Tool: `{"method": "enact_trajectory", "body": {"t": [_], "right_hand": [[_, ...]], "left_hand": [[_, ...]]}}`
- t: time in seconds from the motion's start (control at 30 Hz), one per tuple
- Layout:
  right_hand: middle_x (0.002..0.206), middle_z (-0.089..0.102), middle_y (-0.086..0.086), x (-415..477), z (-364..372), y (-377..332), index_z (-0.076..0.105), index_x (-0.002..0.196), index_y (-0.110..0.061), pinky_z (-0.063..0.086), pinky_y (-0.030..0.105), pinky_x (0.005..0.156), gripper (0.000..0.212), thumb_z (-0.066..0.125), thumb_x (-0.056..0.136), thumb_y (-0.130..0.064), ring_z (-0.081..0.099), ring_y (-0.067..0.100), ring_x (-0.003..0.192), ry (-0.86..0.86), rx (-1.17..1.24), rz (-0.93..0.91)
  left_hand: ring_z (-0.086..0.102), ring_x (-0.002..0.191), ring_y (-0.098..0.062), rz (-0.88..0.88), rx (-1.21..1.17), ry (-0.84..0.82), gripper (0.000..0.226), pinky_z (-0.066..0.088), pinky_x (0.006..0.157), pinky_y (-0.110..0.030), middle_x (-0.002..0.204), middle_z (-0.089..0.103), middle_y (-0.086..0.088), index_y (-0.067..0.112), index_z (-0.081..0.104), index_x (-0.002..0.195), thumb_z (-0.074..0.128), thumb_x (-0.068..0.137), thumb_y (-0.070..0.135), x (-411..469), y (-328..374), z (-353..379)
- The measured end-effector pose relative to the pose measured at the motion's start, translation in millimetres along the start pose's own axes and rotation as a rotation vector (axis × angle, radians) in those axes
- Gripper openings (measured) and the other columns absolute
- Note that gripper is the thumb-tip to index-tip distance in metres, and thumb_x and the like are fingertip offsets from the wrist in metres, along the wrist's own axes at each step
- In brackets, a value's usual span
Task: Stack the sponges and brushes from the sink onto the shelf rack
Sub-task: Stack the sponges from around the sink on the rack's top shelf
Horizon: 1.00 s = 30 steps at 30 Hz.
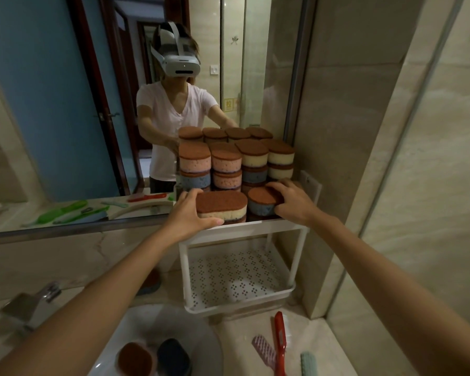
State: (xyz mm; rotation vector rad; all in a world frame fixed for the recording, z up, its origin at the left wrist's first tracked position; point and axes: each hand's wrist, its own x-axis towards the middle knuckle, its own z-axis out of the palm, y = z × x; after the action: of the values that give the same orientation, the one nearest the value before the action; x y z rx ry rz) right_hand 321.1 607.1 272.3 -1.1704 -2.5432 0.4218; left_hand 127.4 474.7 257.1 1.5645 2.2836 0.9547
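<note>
A person's left hand has its grip closed round the left end of a yellow sponge. The right hand curls over a blue sponge just beside it. Both sponges sit at the front edge of the top tier of a white shelf rack, brown scrub faces up.

The yellow sponge lies flat with its long axis running left to right along that edge, on a darker layer barely visible beneath it. The blue sponge shows a rounded end to the camera.

Behind them, four stacks of sponges stand in a row against the mirror, with at least two sponges showing in each. The rack's right side stands near the tiled wall, and its perforated lower tier is in full view below.

Two sponges lie in the sink, one brown-topped and one dark. Three brushes lie on the desk to the right of the sink: red, pink and mint.
</note>
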Motion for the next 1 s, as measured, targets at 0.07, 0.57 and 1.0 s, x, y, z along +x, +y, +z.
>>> {"method": "enact_trajectory", "body": {"t": [0.07, 0.57, 1.0], "right_hand": [[0.147, 0.031, 0.007, -1.2, 0.3, -1.0, 0.033, 0.142, -0.020, 0.024, 0.038, 0.112, 0.066, 0.056, 0.081, -0.013, 0.024, 0.030, 0.137, -0.002, -0.017, -0.014], [0.145, 0.035, 0.005, -14.4, 6.8, -12.2, 0.035, 0.140, -0.021, -0.005, 0.046, 0.116, 0.065, 0.052, 0.078, -0.026, 0.020, 0.025, 0.140, 0.139, -0.181, -0.073], [0.104, 0.062, 0.020, -82.2, 139.5, -108.2, 0.057, 0.099, -0.004, 0.049, 0.032, 0.079, 0.036, 0.045, 0.067, -0.011, 0.058, 0.029, 0.090, 0.294, 0.158, -0.645]], "left_hand": [[0.041, 0.127, -0.025, -0.005, 0.019, -0.027, 0.087, 0.038, 0.100, -0.034, 0.141, 0.033, -0.010, 0.014, 0.024, 0.143, 0.073, 0.075, 0.038, 0.1, 0.5, 0.3], [0.046, 0.123, -0.026, -0.014, -0.064, 0.009, 0.070, 0.040, 0.094, -0.034, 0.143, 0.036, -0.011, 0.016, 0.020, 0.140, 0.057, 0.087, 0.044, -7.5, 2.6, -3.6], [0.057, 0.089, -0.012, -0.148, -0.366, 0.539, 0.019, 0.041, 0.066, -0.012, 0.099, 0.059, 0.001, 0.011, 0.056, 0.110, 0.049, 0.093, 0.017, -83.1, -65.3, -23.2]]}}
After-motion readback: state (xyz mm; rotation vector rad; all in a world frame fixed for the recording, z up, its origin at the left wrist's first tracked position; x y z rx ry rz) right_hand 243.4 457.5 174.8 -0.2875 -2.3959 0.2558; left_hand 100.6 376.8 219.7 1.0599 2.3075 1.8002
